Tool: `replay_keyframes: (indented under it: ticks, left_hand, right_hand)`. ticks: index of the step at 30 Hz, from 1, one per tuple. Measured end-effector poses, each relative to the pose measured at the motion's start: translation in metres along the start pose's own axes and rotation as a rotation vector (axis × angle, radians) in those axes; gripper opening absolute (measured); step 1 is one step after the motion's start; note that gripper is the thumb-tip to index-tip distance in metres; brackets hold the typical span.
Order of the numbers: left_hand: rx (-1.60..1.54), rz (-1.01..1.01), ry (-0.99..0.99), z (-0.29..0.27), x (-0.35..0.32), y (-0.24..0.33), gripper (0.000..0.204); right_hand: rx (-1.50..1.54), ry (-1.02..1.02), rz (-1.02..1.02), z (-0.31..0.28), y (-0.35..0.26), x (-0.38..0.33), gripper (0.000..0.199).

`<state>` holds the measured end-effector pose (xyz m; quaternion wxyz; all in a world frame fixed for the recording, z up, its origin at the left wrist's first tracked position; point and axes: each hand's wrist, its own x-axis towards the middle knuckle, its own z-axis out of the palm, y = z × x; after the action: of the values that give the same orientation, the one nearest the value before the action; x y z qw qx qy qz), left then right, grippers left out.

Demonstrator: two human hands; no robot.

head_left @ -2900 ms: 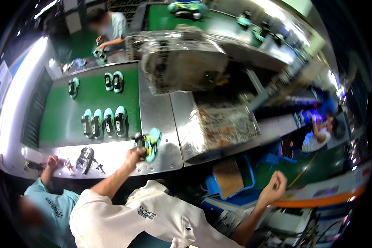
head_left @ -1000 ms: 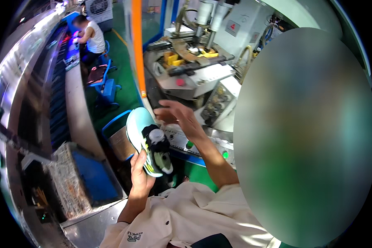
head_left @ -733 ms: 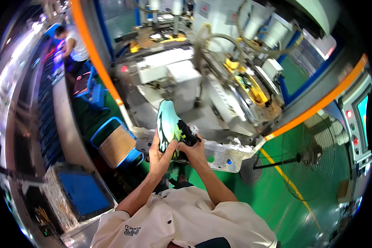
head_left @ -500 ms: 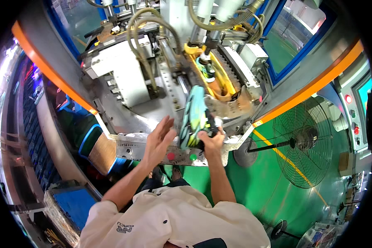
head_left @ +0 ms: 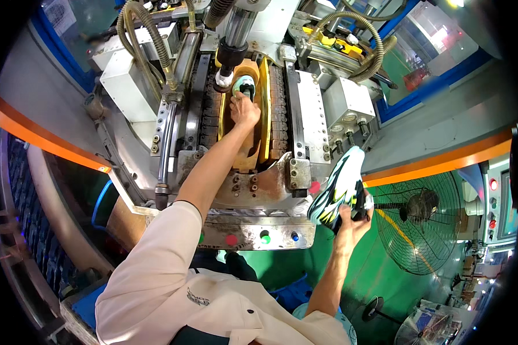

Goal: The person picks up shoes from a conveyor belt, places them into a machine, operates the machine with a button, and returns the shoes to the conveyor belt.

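My left hand [head_left: 245, 111] reaches into the machine, its fingers closed on the near end of a light green and black shoe [head_left: 244, 84]. That shoe lies in a long cradle between two yellow-edged side pads [head_left: 265, 109]. Just left of its far end is a press ram [head_left: 233, 53] with a black collar and a white tip. Out at the right, beyond the machine's front corner, my right hand [head_left: 351, 225] grips a second shoe [head_left: 339, 187], patterned in mint, black and yellow, by its dark opening. This shoe is tilted, toe end up.
A metal front panel [head_left: 253, 233] carries coloured buttons. Metal blocks and a cylinder [head_left: 166, 149] flank the cradle; hoses [head_left: 149, 37] loop above. Orange-edged guards [head_left: 437, 161] stand on both sides. To the right are a caged floor fan [head_left: 420, 207] and a control panel [head_left: 501, 201].
My left hand has gone from beside the held shoe into the cradle. The right hand has carried its shoe rightward. The ram now stands left of the cradle's shoe; the view has shifted.
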<state>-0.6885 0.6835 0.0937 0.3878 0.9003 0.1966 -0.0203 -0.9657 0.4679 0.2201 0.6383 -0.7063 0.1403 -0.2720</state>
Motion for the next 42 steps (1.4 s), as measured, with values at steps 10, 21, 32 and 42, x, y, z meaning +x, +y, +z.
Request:
replay_keyframes:
  ticks: [10, 21, 32, 42]
  left_hand:
    - [-1.239, -0.186, -0.415, -0.157, -0.136, -0.088, 0.025]
    - [-1.132, -0.353, 0.580, -0.306, -0.413, -0.224, 0.042]
    - [-1.441, -0.800, 1.064, -0.238, -0.502, -0.241, 0.032]
    - [-1.590, -1.016, 1.706, -0.160, -0.635, -0.297, 0.025]
  right_hand:
    - [-0.595, -0.505, 0.117, 0.203, 0.022, 0.166, 0.037]
    - [-1.089, -0.490, -0.019, 0.376, 0.108, 0.097, 0.063]
    - [-0.048, -1.094, -0.812, 0.235, 0.078, -0.171, 0.018]
    - [0.151, -1.235, -0.936, 0.252, 0.144, -0.237, 0.022]
